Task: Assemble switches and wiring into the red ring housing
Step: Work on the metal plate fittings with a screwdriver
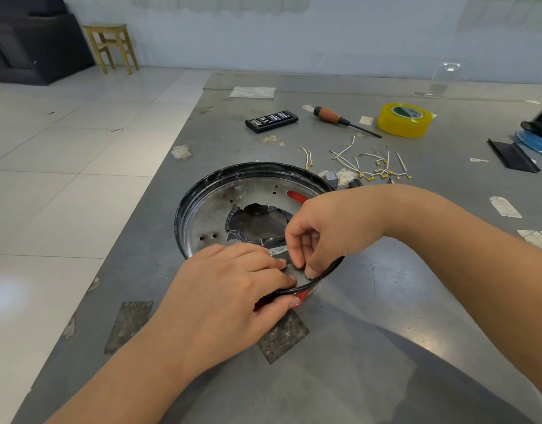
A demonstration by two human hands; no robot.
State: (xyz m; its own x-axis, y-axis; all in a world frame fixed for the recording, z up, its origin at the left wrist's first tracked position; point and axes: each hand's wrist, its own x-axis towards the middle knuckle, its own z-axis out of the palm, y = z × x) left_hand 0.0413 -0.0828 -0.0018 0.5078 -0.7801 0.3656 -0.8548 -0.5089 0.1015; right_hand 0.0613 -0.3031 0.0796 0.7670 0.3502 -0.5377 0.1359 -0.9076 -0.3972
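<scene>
Together, both hands work at the near rim of the red ring housing (254,206), which lies open side up on the grey metal table (386,316). The left hand (230,289) clamps the wall, thumb outside on the red face and fingers flat inside, likely to steady it. The right hand (328,231) curls down from above, fingertips pinching something small against the inner floor by the rim; what it holds is hidden. Beyond the housing, the short white wires with gold terminals (370,165) lie loose within reach, not yet fitted. Farther back sit a screwdriver (340,119), a black bit case (271,120) and a yellow tape roll (404,119).
</scene>
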